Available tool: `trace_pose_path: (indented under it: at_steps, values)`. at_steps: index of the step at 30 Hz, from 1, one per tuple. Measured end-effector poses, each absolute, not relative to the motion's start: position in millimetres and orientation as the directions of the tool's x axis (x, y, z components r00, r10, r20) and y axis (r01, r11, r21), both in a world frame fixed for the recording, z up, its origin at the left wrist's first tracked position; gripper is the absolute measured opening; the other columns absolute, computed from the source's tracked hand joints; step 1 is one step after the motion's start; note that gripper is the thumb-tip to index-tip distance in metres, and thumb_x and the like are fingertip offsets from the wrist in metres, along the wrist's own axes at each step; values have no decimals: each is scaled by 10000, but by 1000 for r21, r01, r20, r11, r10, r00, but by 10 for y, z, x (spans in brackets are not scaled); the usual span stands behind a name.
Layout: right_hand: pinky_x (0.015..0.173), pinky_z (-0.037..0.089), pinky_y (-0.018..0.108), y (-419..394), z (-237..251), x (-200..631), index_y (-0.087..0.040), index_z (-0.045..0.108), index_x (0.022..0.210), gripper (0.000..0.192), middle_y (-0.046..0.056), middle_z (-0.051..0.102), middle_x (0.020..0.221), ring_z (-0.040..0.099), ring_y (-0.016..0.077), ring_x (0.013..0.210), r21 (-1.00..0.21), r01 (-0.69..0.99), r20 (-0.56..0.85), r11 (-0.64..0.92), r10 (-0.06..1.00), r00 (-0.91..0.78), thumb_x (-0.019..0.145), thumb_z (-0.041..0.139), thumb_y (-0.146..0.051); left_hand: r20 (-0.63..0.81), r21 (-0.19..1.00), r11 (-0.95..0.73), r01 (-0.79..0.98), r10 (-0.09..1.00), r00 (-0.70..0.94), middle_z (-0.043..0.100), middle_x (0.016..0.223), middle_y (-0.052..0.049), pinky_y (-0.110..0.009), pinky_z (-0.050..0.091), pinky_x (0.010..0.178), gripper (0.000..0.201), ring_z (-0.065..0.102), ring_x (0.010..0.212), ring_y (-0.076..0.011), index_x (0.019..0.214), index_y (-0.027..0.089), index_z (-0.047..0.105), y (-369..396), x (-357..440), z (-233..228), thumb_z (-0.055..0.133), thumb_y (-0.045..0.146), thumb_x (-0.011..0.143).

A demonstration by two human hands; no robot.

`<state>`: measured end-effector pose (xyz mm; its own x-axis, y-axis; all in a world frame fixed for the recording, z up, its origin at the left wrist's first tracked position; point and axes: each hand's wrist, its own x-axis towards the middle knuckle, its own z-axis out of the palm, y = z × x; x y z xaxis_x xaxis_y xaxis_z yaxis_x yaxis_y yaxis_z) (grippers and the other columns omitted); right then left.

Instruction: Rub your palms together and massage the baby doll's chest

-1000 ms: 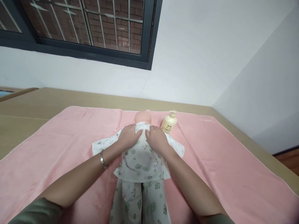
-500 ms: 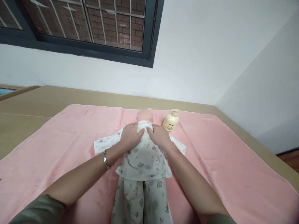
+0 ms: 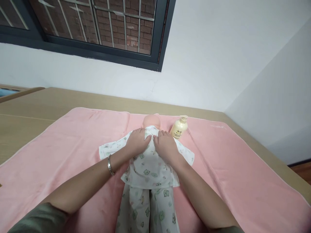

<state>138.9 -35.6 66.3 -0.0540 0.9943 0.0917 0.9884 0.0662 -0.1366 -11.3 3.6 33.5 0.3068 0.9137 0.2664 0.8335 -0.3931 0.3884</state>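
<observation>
Doll [image 3: 151, 122], a pale plastic baby figure with a bald round head, lies on its back along the middle of a pink terry towel [image 3: 60, 152], head toward the wall and legs toward the person. It wears a white cotton top [image 3: 148, 165] printed with small green bears, with matching trousers [image 3: 148, 210] below. Both hands press flat on the chest of the top just under the collar, side by side and almost touching, which keeps the cloth smooth and the two front panels drawn together. The left hand [image 3: 137, 142] has its fingers spread and laid down, gripping nothing; a silver bangle [image 3: 110, 165] rings that wrist. The right hand [image 3: 166, 145] lies the same way, palm down and fingers extended, not closed around anything. The doll's sleeves spread out to either side on the towel.

Just beside the doll's head, on the right, a cream-yellow pump bottle [image 3: 179, 127] lies tilted on the towel, within easy reach. It carries a small dark emblem and lines of print too small to read. The towel covers a light wooden desk [image 3: 36, 103] set against a white wall under a dark-framed window [image 3: 102, 29].
</observation>
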Motion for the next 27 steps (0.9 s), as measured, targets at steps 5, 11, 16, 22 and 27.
trace_pose_path:
  at_steps: [5, 11, 16, 22, 27]
  values:
    - [1037, 387, 383, -359, 688, 1395, -54, 617, 1252, 470, 223, 659, 1307, 587, 307, 1242, -178, 982, 74, 63, 996, -50, 1054, 314, -355, 299, 335, -408, 849, 901, 315, 702, 1062, -169, -461, 498, 948, 368, 644, 1042, -319, 1088, 120, 625, 6, -105, 303, 376, 372, 991]
    - [873, 437, 333, -148, 642, 1599, -149, 654, 1150, 485, 154, 720, 1198, 657, 280, 1102, -299, 953, 41, 55, 998, -45, 1051, 306, -472, 483, 180, -494, 851, 798, 360, 570, 1372, -279, -563, 410, 1079, 470, 498, 1326, -384, 1345, 33, 510, -185, -9, 125, 335, 314, 1012]
    - [958, 423, 362, -211, 630, 1507, -107, 648, 1207, 482, 193, 683, 1275, 623, 293, 1180, -255, 965, 71, 60, 997, -44, 1055, 312, -419, 387, 298, -483, 824, 850, 358, 651, 1237, -223, -507, 446, 1051, 383, 587, 1199, -341, 1221, 85, 581, -53, -73, 198, 384, 324, 995]
    - [1119, 327, 428, -379, 647, 1328, -6, 546, 1361, 521, 262, 582, 1412, 498, 326, 1361, -138, 989, 119, 49, 992, -32, 1060, 302, -353, 230, 417, -440, 795, 898, 376, 704, 1062, -149, -439, 508, 907, 350, 653, 1007, -299, 1037, 152, 611, 128, -167, 340, 369, 402, 1002]
    - [998, 410, 370, -241, 659, 1481, -88, 634, 1224, 484, 204, 689, 1255, 623, 301, 1191, -248, 968, 48, 27, 999, -16, 1054, 323, -418, 375, 300, -485, 821, 852, 366, 681, 1107, -205, -493, 480, 969, 346, 624, 1085, -336, 1116, 102, 602, -28, -80, 255, 363, 324, 999]
